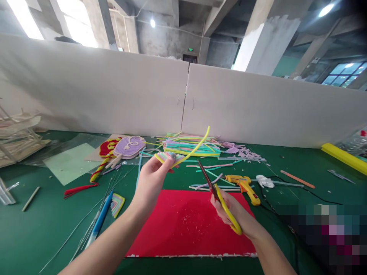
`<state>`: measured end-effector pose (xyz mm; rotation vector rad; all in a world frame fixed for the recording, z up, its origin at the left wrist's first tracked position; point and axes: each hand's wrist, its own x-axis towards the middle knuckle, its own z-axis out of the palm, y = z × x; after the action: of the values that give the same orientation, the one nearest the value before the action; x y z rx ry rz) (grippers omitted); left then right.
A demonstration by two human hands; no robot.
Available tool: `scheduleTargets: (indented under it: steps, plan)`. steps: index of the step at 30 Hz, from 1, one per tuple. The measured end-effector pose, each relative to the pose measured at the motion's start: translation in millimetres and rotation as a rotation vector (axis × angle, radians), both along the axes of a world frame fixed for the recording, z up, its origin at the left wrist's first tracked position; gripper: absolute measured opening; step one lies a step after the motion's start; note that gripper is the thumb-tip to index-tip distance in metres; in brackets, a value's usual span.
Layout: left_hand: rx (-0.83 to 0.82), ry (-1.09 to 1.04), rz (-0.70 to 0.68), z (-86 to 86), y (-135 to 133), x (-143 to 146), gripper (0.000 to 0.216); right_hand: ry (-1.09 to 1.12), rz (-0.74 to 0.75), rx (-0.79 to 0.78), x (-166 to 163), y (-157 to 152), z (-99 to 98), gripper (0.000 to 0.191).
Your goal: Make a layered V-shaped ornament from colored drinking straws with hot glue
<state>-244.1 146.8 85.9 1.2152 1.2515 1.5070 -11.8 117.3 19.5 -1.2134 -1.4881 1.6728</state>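
Pinched in my left hand [156, 172] is a small striped rainbow piece [164, 156] made of pastel pipe cleaners. A yellow pipe cleaner [197, 145] lies along its edge, with a long loose end rising up to the right. My right hand [226, 208] is closed on yellow-handled scissors [220, 198], their dark blades pointing up and left, apart from the yellow strip. Under both hands lies a red sheet [189, 225] with small scraps on it. A similar rainbow piece [117, 204] rests on the table left of my left forearm.
Behind my hands sits a pile of pastel pipe cleaners [192, 147]. A yellow glue gun [243, 187] with a cord lies right of the red sheet. To the left are a purple fan-like shape [130, 147], a blue tool [101, 217] and thin wires. A white partition [114, 91] stands behind the table.
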Motion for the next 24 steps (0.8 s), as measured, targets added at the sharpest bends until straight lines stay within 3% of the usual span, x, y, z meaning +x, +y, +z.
scheduleTargets:
  steps: [4, 10, 16, 24]
  plan:
    - [-0.015, -0.014, 0.023, -2.9, 3, 0, 0.032, 0.023, 0.054, -0.047, 4, -2, 5.0, 0.048]
    - [-0.064, 0.027, -0.035, -4.4, 1, 7, 0.035, -0.139, 0.058, 0.077, -8, -7, 7.8, 0.062]
    - [-0.099, 0.093, -0.148, -7.0, 0, 13, 0.027, -0.231, 0.049, 0.046, -13, -11, 12.2, 0.053]
    - [-0.153, 0.172, -0.27, -9.5, 5, 11, 0.025, -0.298, 0.036, 0.084, -17, -12, 22.2, 0.057]
